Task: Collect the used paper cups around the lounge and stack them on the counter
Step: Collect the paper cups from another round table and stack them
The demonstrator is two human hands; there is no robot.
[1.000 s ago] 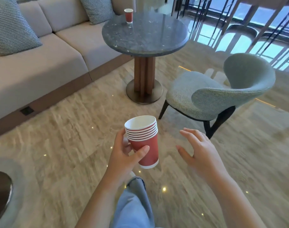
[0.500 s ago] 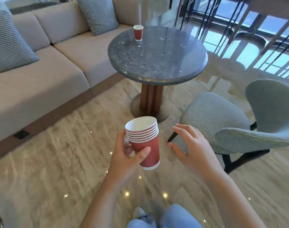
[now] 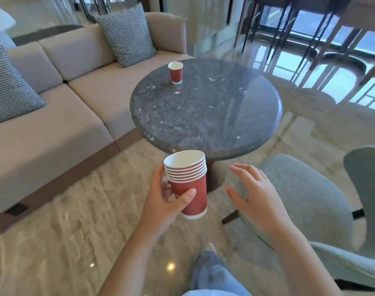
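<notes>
My left hand point(image 3: 165, 201) grips a stack of several red paper cups point(image 3: 188, 182) with white rims, held upright in front of me over the floor. A single red paper cup point(image 3: 175, 72) stands upright on the far left part of the round dark stone table point(image 3: 205, 112). My right hand point(image 3: 255, 197) hovers to the right of the stack with fingers spread and relaxed, holding nothing, above the seat of a grey chair. No counter is in view.
A beige sofa point(image 3: 54, 116) with checked cushions point(image 3: 126, 35) runs along the left, close to the table. A grey upholstered chair point(image 3: 310, 206) stands at the right, beside the table. Dark chair legs and windows lie beyond. My leg in jeans point(image 3: 212, 272) is below.
I have walked closer to the round table; it and the lone cup now appear larger and nearer. The stack stays in my left hand, and my right hand remains open beside it.
</notes>
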